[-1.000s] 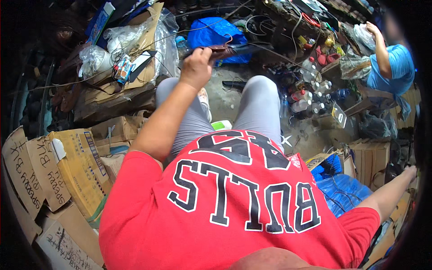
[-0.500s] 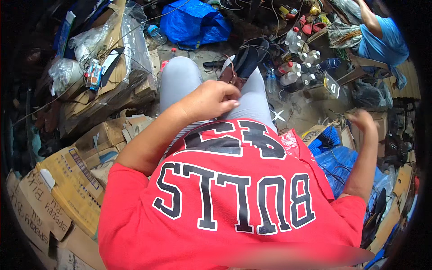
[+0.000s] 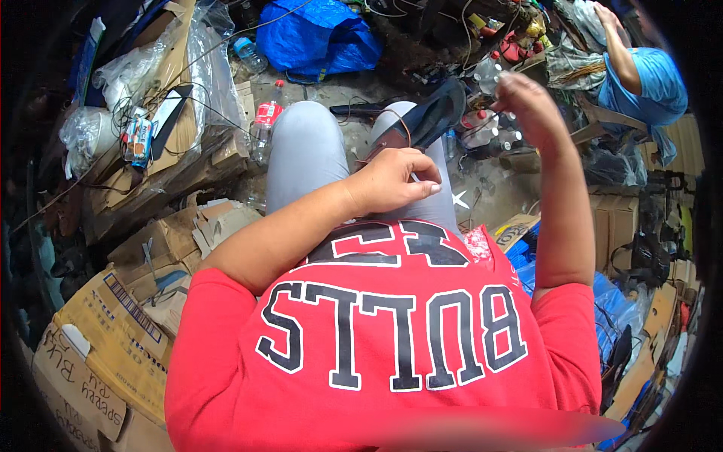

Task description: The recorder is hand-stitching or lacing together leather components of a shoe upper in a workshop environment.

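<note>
Across my thighs lies a dark shoe (image 3: pixel 437 117), its sole-shaped end tilted up past my right knee. A brown leather piece (image 3: pixel 392 137) with a thin curved strap joins it near my left hand. My left hand (image 3: pixel 395 179) rests over my lap beside that leather, fingers curled and thumb bent in; whatever it grips is hidden. Raised out to the right, my right hand (image 3: pixel 527 105) is closed in front of several bottles, fingertips pinched together. Anything between them is too small to make out.
Plastic bottles (image 3: pixel 482 129) stand beyond my right knee; a red-labelled bottle (image 3: pixel 267 113) is by my left. A blue plastic bag (image 3: pixel 320 38) lies ahead. Cardboard boxes (image 3: pixel 113 331) crowd the left. A person in a blue shirt (image 3: pixel 644 79) sits at far right.
My right hand has swung up and forward from low at the right to over the bottles. My left hand has shifted slightly right and nearer. The shoe has turned, its end now farther right.
</note>
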Demonstrator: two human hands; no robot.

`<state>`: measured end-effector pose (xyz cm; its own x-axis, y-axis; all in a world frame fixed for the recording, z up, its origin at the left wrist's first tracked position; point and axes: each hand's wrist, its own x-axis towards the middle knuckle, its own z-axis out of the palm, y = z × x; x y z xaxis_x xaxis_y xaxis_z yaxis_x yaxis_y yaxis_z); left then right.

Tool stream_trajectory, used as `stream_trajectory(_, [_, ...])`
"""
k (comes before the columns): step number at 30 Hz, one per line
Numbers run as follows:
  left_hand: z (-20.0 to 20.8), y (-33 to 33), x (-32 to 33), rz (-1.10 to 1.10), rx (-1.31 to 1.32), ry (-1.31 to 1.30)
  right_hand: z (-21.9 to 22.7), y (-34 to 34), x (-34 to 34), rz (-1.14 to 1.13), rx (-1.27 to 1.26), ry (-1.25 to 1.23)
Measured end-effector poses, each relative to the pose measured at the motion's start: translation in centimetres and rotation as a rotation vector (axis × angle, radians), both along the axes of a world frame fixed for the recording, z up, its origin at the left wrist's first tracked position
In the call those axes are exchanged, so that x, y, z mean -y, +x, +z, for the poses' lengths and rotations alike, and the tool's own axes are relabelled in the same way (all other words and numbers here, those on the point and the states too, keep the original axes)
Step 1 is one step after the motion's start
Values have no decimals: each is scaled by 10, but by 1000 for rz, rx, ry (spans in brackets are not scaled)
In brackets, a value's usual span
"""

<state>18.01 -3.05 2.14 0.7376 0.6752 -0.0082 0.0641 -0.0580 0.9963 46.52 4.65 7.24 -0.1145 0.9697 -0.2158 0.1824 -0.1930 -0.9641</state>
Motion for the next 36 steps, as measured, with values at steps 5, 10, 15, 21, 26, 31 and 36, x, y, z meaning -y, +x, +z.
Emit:
stream_trajectory(5, [7, 7, -6, -73, 109, 280, 15, 29, -13, 1, 1333, -170])
stream_trajectory(10, [21, 15, -16, 17, 100, 303, -7, -7, 19, -138, 988, 269])
stream_trajectory(15, [19, 29, -16, -16, 173, 374, -49, -70, 39, -115, 656, 179])
stream_trajectory(21, [-15, 10, -54, 371, -50, 469, -89, -84, 22, -187, 288, 201])
stream_trajectory(26, [-39, -18, -94, 461, -493, 621, -97, -77, 24, -91, -231, -1])
stream_trajectory(31, [-42, -26, -112, 145, -538, 305, -86, -74, 25, -43, -308, -134])
stream_trajectory(36, [-29, -33, -121, 23, 93, -389, -76, -69, 26, 148, -134, -223])
